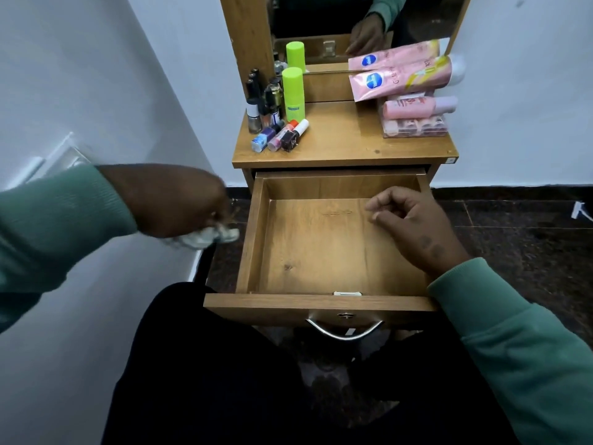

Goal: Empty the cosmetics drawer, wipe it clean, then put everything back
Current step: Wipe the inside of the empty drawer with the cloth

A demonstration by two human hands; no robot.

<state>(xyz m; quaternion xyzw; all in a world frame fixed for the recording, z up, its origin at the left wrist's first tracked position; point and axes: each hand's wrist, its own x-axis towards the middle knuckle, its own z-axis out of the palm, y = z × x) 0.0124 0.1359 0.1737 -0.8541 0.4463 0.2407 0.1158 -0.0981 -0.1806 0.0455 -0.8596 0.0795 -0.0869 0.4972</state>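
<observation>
Head view | cloth (210,237): looks soft, light; wadded beneath gripping left hand (173,202), best held bunched | right hand (414,226): loosely curled, empty, above drawer (321,252).

drawer (321,245) honey-brown wood grain | bottle (293,93) lime green | tube (404,79) pink, blue round badge (yellow streaks too) | sleeves (529,348) sea green | cloth (208,236) whitish | floor (513,232) dark, speckled | wall (529,91) plain white | trousers (208,380) black
</observation>
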